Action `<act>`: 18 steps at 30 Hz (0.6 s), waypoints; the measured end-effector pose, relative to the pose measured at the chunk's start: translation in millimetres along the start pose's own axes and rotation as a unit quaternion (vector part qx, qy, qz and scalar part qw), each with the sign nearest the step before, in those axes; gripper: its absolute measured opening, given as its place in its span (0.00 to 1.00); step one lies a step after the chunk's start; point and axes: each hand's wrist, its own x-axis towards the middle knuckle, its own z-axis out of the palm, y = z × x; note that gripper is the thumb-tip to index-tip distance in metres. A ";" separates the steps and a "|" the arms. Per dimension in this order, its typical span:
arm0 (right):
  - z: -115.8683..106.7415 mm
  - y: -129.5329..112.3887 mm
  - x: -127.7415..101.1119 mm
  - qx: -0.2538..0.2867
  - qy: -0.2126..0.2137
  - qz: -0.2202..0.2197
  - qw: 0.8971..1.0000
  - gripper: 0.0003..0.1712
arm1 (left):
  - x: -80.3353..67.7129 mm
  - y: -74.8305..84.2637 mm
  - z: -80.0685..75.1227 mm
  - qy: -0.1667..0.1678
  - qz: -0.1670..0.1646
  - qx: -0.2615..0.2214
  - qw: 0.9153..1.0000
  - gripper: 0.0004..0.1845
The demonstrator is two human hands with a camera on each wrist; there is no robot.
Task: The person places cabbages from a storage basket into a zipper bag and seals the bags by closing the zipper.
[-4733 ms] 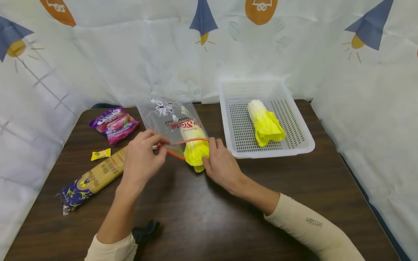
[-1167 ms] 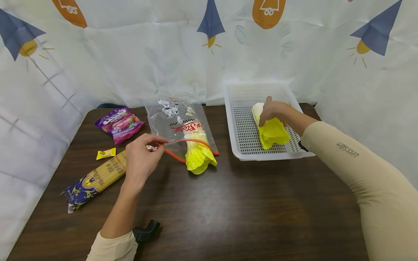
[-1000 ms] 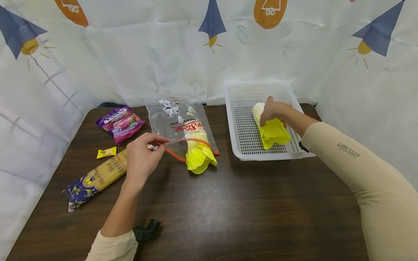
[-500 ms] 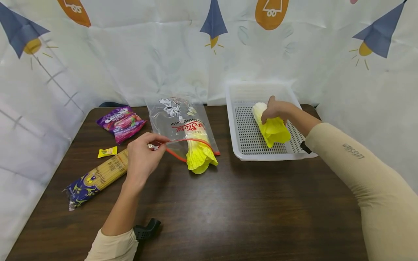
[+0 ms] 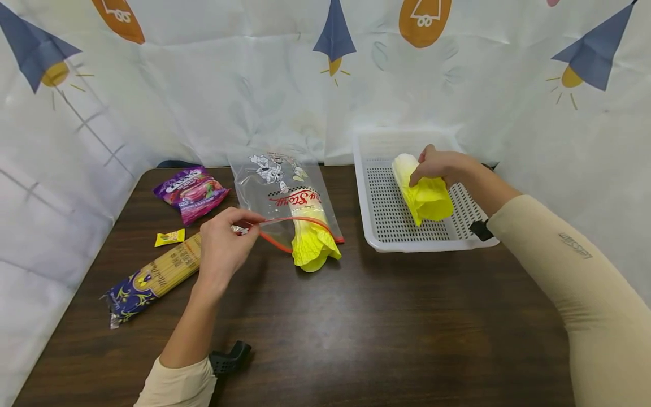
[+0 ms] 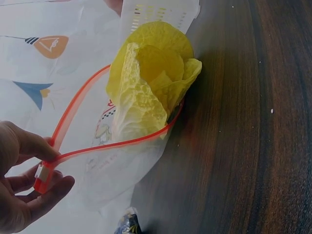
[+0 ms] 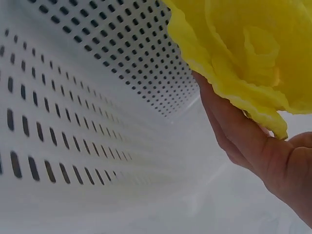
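My left hand (image 5: pixel 224 243) pinches one end of the red zip edge of a clear zip bag (image 5: pixel 254 189), by its white slider (image 6: pixel 42 172). The bag lies on the table with its mouth partly spread. Inside it lies a small yellow-white napa cabbage (image 5: pixel 313 249), leafy end sticking out through the mouth. My right hand (image 5: pixel 443 165) grips a second napa cabbage (image 5: pixel 429 200) over the white perforated basket (image 5: pixel 424 247). Its pale base points to the back and its leafy end tilts up toward me. In the right wrist view, my fingers (image 7: pixel 239 126) lie along the underside of its leaves.
Left of the bag are a purple candy packet (image 5: pixel 193 192), a small yellow wrapped candy (image 5: pixel 170 237) and a pack of noodles (image 5: pixel 157 280), partly behind my left hand. A patterned white curtain (image 5: pixel 285 102) hangs behind the dark table (image 5: pixel 366 333).
My right hand left the bag's edge and reached into the basket. It has taken hold of the second cabbage and tilted its leafy end up. The left hand keeps its pinch on the bag.
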 end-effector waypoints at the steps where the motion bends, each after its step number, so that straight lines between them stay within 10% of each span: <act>1: -0.6 0.5 -1.2 0.007 0.000 -0.005 1.000 0.48 | 0.1 0.2 0.1 -0.001 -0.001 0.000 1.000 0.07; 18: -0.6 9.8 -33.1 0.092 0.010 -0.093 0.991 0.47 | -0.2 3.5 -1.4 0.007 -0.003 0.003 1.000 0.07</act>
